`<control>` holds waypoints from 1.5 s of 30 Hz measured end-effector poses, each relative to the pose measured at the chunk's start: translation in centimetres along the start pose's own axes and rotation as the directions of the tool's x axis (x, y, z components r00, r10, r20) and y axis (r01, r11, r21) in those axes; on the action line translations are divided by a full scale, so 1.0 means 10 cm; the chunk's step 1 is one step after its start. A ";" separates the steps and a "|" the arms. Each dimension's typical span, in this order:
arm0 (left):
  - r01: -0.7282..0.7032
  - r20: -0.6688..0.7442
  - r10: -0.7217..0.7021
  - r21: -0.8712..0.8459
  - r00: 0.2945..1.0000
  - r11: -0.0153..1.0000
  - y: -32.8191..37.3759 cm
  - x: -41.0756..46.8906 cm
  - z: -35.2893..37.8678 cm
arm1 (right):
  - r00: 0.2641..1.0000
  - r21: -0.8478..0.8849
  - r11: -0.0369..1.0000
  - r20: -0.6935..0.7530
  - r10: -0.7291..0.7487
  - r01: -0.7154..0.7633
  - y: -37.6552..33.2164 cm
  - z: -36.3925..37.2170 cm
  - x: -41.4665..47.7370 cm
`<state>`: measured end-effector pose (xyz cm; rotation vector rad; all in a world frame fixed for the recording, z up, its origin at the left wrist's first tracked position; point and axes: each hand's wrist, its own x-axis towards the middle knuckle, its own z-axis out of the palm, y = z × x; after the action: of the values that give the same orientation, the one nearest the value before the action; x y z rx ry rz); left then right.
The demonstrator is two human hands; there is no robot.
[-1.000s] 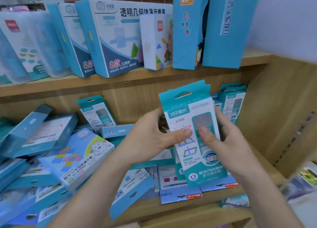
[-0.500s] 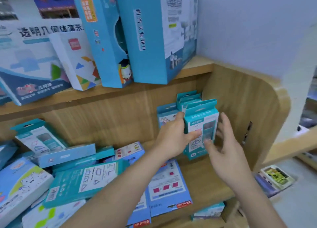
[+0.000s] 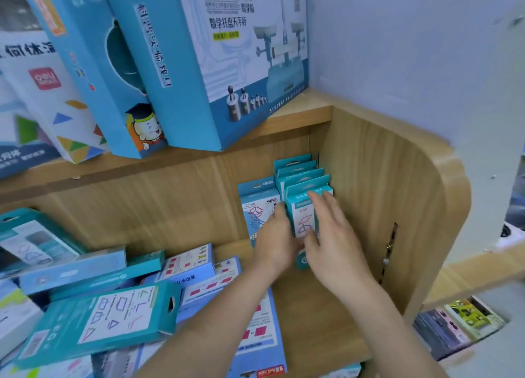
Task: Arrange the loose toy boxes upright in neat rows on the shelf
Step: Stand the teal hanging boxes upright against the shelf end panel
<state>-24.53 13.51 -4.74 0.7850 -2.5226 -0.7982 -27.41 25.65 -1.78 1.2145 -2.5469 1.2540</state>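
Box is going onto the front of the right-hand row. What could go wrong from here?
1. The box stands on end at the front of the row with nothing in front of it. If the left hand and right hand let go before it leans back, it may tip forward.
2. The blue box stands alone right beside the left hand; pulling that hand out could knock it over.

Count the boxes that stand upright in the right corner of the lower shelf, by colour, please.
teal upright boxes: 4, counted by their hang tabs
blue upright box: 1
Total: 5
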 end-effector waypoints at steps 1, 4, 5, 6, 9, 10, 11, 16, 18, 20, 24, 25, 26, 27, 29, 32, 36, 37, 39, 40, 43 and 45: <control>0.023 -0.017 -0.023 -0.012 1.000 1.000 0.00 0.01 0.02 | 1.000 -0.012 1.000 0.007 0.012 -0.012 -0.01 0.02 0.04; 0.061 -0.084 -0.068 -0.083 0.994 0.995 0.03 0.05 0.04 | 1.000 -0.058 0.998 0.027 0.012 -0.010 -0.01 0.05 0.15; 0.060 -0.105 -0.069 -0.086 0.992 0.994 0.04 0.06 0.05 | 1.000 -0.081 0.997 0.024 0.001 0.001 -0.01 0.05 0.20; 0.056 -0.127 -0.066 -0.083 0.990 0.995 0.03 0.07 0.06 | 1.000 -0.108 0.994 0.012 -0.014 0.015 -0.01 0.05 0.24; 0.035 -0.168 -0.042 -0.041 0.985 0.999 0.03 0.09 0.09 | 0.998 -0.166 0.985 -0.027 -0.059 0.054 0.00 0.03 0.38; 0.038 -0.143 -0.036 0.016 0.989 0.999 0.04 0.11 0.10 | 0.997 -0.178 0.982 -0.023 -0.070 0.064 -0.01 0.04 0.42; 0.049 -0.098 -0.040 0.098 0.994 0.994 0.06 0.13 0.11 | 0.997 -0.190 0.979 -0.008 -0.078 0.075 -0.01 0.05 0.45; 0.091 0.017 -0.098 0.235 0.995 0.968 0.14 0.17 0.11 | 0.993 -0.247 0.964 0.077 -0.086 0.102 0.01 0.09 0.50; 0.068 0.039 -0.081 0.262 0.996 0.963 0.11 0.19 0.09 | 0.994 -0.255 0.961 0.063 -0.093 0.107 0.03 0.10 0.51; 0.073 0.037 -0.084 0.235 0.996 0.969 0.06 0.20 0.06 | 0.993 -0.248 0.962 0.043 -0.107 0.114 0.05 0.10 0.52; -0.079 -0.111 0.089 0.096 0.990 0.992 0.04 0.15 -0.09 | 0.989 -0.229 0.962 0.000 -0.150 0.146 0.10 0.10 0.47; -0.137 -0.175 0.147 0.068 0.973 0.988 0.05 0.13 -0.15 | 0.987 -0.217 0.964 -0.009 -0.157 0.152 0.11 0.10 0.44; -0.192 -0.224 0.200 0.055 0.954 0.980 0.06 0.12 -0.21 | 0.987 -0.204 0.967 -0.021 -0.161 0.153 0.12 0.10 0.42; -0.239 -0.246 0.247 0.060 0.937 0.969 0.07 0.11 -0.26 | 0.986 -0.191 0.970 -0.038 -0.161 0.151 0.14 0.10 0.39; -0.296 -0.233 0.311 0.097 0.921 0.950 0.07 0.13 -0.31 | 0.984 -0.156 0.976 -0.073 -0.162 0.149 0.15 0.12 0.34; -0.286 -0.161 0.309 0.149 0.938 0.946 0.04 0.18 -0.33 | 0.982 -0.085 0.985 -0.107 -0.157 0.148 0.16 0.14 0.26; -0.282 -0.139 0.295 0.104 0.945 0.954 0.05 0.12 -0.42 | 0.984 -0.017 0.992 -0.127 -0.124 0.123 0.23 0.14 0.15; -0.293 -0.147 0.304 0.090 0.941 0.952 0.05 0.08 -0.48 | 0.985 0.008 0.993 -0.129 -0.117 0.120 0.24 0.13 0.11; -0.318 -0.167 0.330 0.099 0.929 0.943 0.01 -0.04 -0.66 | 0.986 0.075 0.990 -0.127 -0.109 0.119 0.25 0.12 0.04; -0.316 -0.175 0.333 0.117 0.927 0.942 -0.05 -0.12 -0.78 | 0.988 0.116 0.987 -0.120 -0.101 0.115 0.24 0.12 0.01; -0.207 -0.154 0.234 0.175 0.960 0.963 -0.29 -0.44 -1.17 | 0.998 0.236 0.971 -0.050 -0.027 0.038 0.17 0.16 -0.07; -0.067 -0.119 0.095 0.220 0.988 0.973 -0.52 -0.64 -1.41 | 0.999 0.262 0.965 0.015 -0.031 0.026 0.10 0.26 -0.08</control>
<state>-10.51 8.12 1.75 0.7688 -2.5331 -0.4369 -26.85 24.70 -4.44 1.3076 -2.4237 1.6219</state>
